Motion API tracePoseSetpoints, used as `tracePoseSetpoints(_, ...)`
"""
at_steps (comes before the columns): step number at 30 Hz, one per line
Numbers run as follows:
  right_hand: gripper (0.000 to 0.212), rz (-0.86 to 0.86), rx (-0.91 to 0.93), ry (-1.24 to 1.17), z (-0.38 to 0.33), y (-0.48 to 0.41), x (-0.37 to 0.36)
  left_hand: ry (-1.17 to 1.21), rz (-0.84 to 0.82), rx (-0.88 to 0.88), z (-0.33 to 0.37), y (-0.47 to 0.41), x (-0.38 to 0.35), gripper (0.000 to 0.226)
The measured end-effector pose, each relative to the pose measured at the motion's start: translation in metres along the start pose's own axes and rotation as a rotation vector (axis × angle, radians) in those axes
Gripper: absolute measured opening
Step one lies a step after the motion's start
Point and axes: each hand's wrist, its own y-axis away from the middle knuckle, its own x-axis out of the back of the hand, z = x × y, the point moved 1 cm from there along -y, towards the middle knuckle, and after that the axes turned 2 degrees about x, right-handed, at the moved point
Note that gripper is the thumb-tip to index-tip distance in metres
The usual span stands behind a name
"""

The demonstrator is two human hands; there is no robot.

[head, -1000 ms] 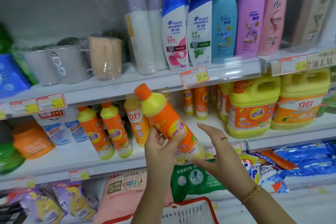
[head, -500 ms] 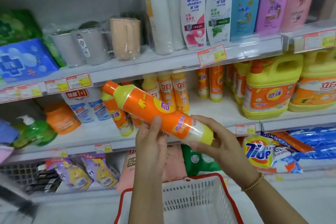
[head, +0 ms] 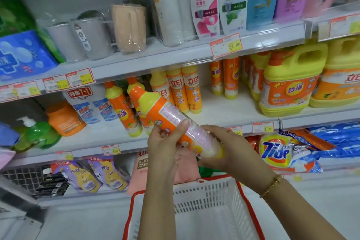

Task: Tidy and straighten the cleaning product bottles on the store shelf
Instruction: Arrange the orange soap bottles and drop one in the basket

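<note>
Bottle (head: 169, 119) tilted, cap up-left, before the shelf's (head: 224, 111) front edge: left hand (head: 161, 144) fingers (head: 180, 128) curl round its middle, right hand (head: 229, 148) cups its base. Likely stiff, slick, moderately heavy; grip the waist.

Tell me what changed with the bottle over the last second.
The orange detergent bottle tipped further over, cap up-left, and rolled so its fine-print back label shows. The right hand, open beside it before, now holds its base. The left hand still grips its middle; the shelf bottles stayed put.
</note>
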Motion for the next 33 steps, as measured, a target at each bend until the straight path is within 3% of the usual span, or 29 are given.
tracePoseSetpoints(2, 0.064, -0.019, -0.002, 0.006, 0.004, 0.002, -0.001, -0.043, -0.066, 0.070, -0.001, -0.001, 0.001, 0.045)
tracePoseSetpoints(5, 0.039, -0.193, -0.144, -0.400, 0.006, 0.006, 0.006, 0.076, -0.160, 0.215, -0.003, -0.008, 0.006, 0.029)
tracePoseSetpoints(9, 0.040, -0.355, -0.409, -0.940, 0.009, 0.006, 0.008, 0.116, -0.159, 0.357, -0.017, -0.018, 0.011, 0.031)
tracePoseSetpoints(14, 0.040, -0.404, -0.495, -1.156, 0.011, 0.008, 0.010, 0.166, -0.102, 0.493, -0.034, -0.019, 0.011, 0.052)
tracePoseSetpoints(21, 0.046, -0.500, -0.513, -1.117, 0.029, 0.006, 0.003, 0.142, -0.084, 0.518, -0.040, -0.019, 0.016, 0.061)
tracePoseSetpoints(26, 0.040, -0.489, -0.443, -0.791, 0.047, 0.002, -0.008, -0.119, -0.193, 0.520, -0.037, -0.021, 0.012, 0.034)
tracePoseSetpoints(30, 0.043, -0.333, -0.307, -0.477, 0.059, -0.014, -0.021, -0.230, -0.134, 0.300, -0.038, -0.027, 0.013, 0.032)
tracePoseSetpoints(33, 0.052, -0.202, -0.216, -0.330, 0.061, -0.037, -0.031, -0.218, -0.122, 0.102, -0.034, -0.040, 0.010, 0.054)
